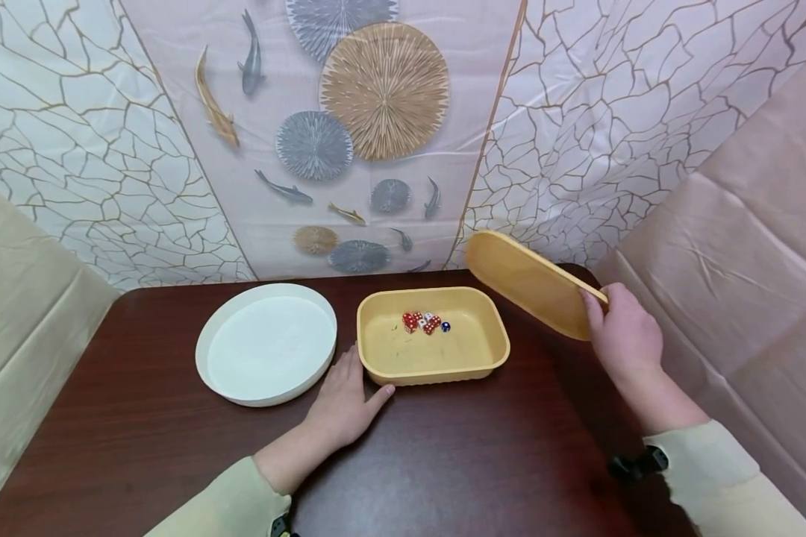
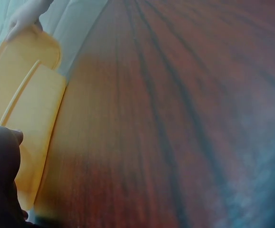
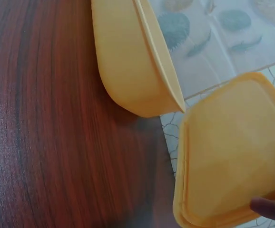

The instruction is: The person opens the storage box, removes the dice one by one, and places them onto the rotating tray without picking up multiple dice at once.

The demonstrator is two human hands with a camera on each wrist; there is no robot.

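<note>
A yellow rectangular container (image 1: 436, 362) stands uncovered on the table. Inside it lies a small cluster of dice (image 1: 422, 322), red and white ones beside a dark blue one. My left hand (image 1: 345, 403) rests against the container's near left corner, fingers along the left side and thumb at the front wall. Off to the right, my right hand (image 1: 625, 335) grips one end of a matching yellow lid (image 1: 530, 283), held tilted in the air. In the right wrist view the lid (image 3: 232, 152) shows its rimmed face, with the thumb on its edge.
A round white tray (image 1: 265, 350) sits left of the container, close to my left fingers. The dark wooden table (image 1: 457, 455) reaches back to a patterned cloth wall (image 1: 389, 201). Plain cloth (image 1: 732, 216) hangs at the right side.
</note>
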